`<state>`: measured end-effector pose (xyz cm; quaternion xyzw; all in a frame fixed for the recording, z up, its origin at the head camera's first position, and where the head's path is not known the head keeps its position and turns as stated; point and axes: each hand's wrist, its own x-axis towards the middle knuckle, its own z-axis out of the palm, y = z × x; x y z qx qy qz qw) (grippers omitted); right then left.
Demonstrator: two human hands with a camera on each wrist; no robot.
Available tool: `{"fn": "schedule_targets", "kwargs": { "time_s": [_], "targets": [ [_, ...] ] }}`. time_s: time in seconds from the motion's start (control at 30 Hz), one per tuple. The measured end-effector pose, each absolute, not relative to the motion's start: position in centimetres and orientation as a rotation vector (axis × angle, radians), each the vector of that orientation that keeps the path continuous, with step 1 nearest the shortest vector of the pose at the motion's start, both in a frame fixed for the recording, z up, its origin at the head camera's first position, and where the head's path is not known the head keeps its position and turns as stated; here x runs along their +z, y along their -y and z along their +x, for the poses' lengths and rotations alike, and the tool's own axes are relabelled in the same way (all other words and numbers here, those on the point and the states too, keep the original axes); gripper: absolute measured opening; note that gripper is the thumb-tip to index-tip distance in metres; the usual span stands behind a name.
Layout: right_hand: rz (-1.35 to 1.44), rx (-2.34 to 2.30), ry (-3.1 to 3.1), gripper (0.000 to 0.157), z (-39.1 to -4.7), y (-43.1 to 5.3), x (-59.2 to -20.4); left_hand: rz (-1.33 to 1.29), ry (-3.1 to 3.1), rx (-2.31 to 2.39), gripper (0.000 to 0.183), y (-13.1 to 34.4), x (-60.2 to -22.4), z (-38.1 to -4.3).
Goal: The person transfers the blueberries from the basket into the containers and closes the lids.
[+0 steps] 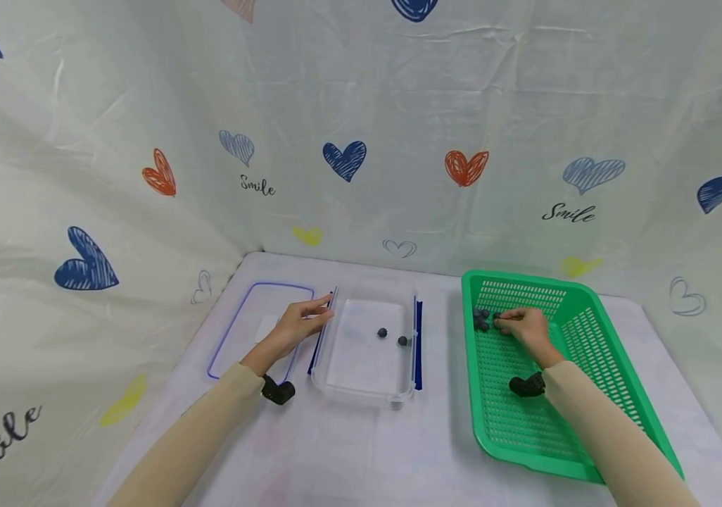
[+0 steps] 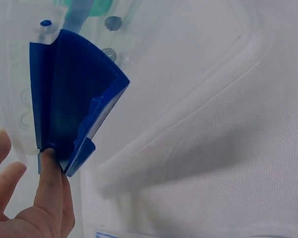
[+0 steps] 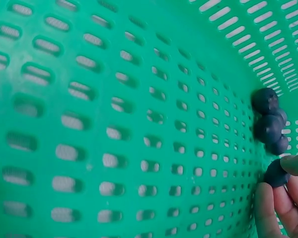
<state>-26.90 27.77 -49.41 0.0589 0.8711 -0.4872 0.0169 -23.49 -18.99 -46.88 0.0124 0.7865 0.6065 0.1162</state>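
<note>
In the right wrist view, my right hand (image 1: 526, 329) pinches a dark blueberry (image 3: 276, 174) between thumb and fingers, low inside the green basket (image 1: 528, 277). Several more blueberries (image 3: 270, 126) cluster beside it against the basket's left side. My left hand (image 1: 300, 320) is at the left side of a clear plastic container (image 1: 350, 396), its fingers touching the lower end of the blue side latch (image 2: 72, 94), which hangs unfastened. Inside the container lie two blueberries, one near the middle (image 1: 383, 332) and one by the right wall (image 1: 402, 341).
A clear lid with a blue rim (image 1: 234, 310) lies flat left of the container, partly behind the left arm. A second blue latch (image 1: 419, 345) sticks out on the container's right side. Behind the table hangs a white sheet (image 1: 399, 105) printed with hearts.
</note>
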Motion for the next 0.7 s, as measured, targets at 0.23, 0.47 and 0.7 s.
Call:
{"fn": "schedule_targets", "kwargs": {
  "time_s": [0.23,0.47,0.7],
  "targets": [
    [0.166,-1.579,-2.679,0.029,-26.6,-28.4,-49.3,0.023,-2.313,1.768,0.053,18.8,-46.3,-23.3],
    [0.155,-1.581,-2.650,0.030,-26.4,-28.7,-48.5,0.000,-2.310,1.773,0.053,18.8,-46.8,-23.5],
    [0.180,-1.596,-2.648,0.032,-26.6,-28.7,-48.1,-0.007,-2.307,1.774,0.052,18.8,-46.6,-23.5]
  ]
}}
